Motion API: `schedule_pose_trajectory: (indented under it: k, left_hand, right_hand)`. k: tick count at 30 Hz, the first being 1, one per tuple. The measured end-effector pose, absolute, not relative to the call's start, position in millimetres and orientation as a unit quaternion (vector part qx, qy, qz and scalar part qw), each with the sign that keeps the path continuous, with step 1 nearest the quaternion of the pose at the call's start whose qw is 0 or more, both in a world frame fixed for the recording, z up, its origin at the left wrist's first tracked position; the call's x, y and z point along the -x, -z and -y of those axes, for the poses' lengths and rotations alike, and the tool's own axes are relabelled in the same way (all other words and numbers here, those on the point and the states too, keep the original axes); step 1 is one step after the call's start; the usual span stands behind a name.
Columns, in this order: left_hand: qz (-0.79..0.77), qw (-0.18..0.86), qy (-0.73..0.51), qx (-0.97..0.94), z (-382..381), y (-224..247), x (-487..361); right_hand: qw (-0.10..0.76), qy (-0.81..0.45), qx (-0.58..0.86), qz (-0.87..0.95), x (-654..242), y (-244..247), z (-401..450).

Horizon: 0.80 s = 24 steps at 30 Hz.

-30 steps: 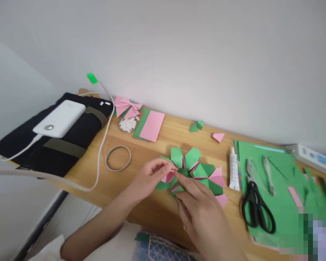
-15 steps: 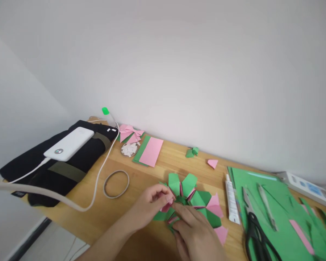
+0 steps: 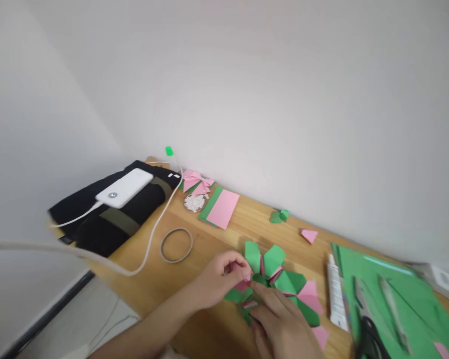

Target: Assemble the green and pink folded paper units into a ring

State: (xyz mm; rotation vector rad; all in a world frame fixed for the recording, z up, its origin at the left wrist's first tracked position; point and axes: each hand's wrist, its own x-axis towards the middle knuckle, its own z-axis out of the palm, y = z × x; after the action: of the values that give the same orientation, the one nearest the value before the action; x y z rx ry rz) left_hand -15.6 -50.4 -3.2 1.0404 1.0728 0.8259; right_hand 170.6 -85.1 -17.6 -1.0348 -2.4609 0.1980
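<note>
A ring of folded green and pink paper (image 3: 275, 260) lies on the wooden table near its front. On its left side, my left hand (image 3: 224, 279) is closed, thumb and forefinger pinching a small pink folded piece (image 3: 243, 285). My right hand (image 3: 280, 319) rests over the near part of the ring, its fingers bent together and the fingertips close to my left thumb at the pink folds. Whether the right fingers grip the paper is hidden. Pink flaps (image 3: 311, 297) stick out on the ring's right side.
Glue tube (image 3: 336, 294), scissors (image 3: 368, 324) and green sheets (image 3: 415, 294) are at the right. Behind stand a green piece (image 3: 280, 216) and pink scrap (image 3: 309, 235). At left are a tape ring (image 3: 176, 245), cut paper (image 3: 223, 208), white bits (image 3: 194, 202) and a power bank (image 3: 125, 188) with cable.
The whole view has shifted, so the table and objects appear farther right. Both hands remain at the paper ring, with the left still pinching the pink piece.
</note>
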Motion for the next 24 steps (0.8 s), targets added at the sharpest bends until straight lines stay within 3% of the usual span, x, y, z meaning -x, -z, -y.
schedule_pose_trajectory:
  k: [4,11,24]
  left_hand:
    - [-0.483,0.667,-0.376,-0.426,53.8,-3.0,21.7]
    - [-0.472,0.689,-0.392,-0.386,59.9,-1.5,33.7]
    - [-0.460,0.711,-0.389,-0.363,58.3,-6.6,36.7]
  right_hand:
    - [0.181,-0.035,0.318,0.930,-179.6,17.8,76.9]
    - [0.169,0.017,0.277,0.946,-180.0,17.6,71.1]
    - [0.160,-0.037,0.333,0.928,-173.7,-0.8,78.3]
